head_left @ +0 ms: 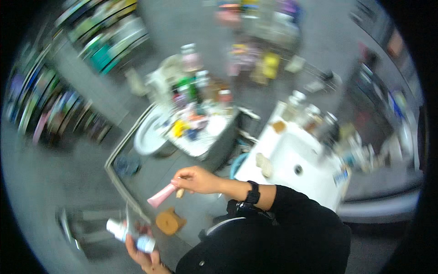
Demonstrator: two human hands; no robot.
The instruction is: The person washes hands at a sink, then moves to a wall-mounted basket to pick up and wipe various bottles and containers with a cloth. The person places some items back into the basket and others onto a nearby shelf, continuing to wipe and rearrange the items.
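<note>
My right hand (197, 179) pinches a slim pink tube (162, 196) by one end, between thumb and fingertips. The tube slants down to the left, its wide flat end away from the hand. Lower left, my left hand (142, 251) is closed around white toiletry containers (117, 230) with pale blue markings. Blur leaves it unclear how many it holds; a thin pale piece sticks up among them. Below the pink tube, on the floor, a round orange-brown stool (168, 222) is visible.
A white washbasin (291, 157) with bottles along its back lies to the right. Ahead, a cluttered surface (202, 145) bears several bottles beside a white toilet (150, 135). Blurred shelves (51, 99) of goods line the left. A low pale ledge (118, 181) crosses the floor.
</note>
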